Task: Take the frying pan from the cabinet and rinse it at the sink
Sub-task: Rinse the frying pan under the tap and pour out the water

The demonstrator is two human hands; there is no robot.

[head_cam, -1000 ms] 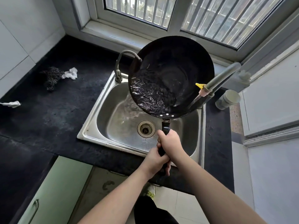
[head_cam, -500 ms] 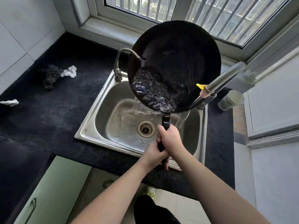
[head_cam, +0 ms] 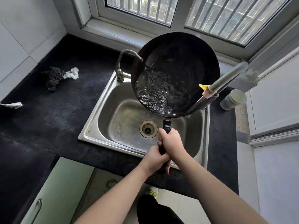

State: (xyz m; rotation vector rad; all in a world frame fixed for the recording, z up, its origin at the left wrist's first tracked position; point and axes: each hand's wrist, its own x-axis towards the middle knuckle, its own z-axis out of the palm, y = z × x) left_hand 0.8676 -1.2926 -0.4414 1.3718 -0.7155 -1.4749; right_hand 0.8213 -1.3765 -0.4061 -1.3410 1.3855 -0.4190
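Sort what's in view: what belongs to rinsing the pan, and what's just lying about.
In use: pan, held by its handle in the left hand and right hand; water in it; sink; tap.

Lying about: scourer, tissue, paper scrap, jar.

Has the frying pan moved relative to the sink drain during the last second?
Yes. The frying pan, gripped by the left hand and right hand, shifted right: earlier its lowest rim lay right above the drain, now right of it.
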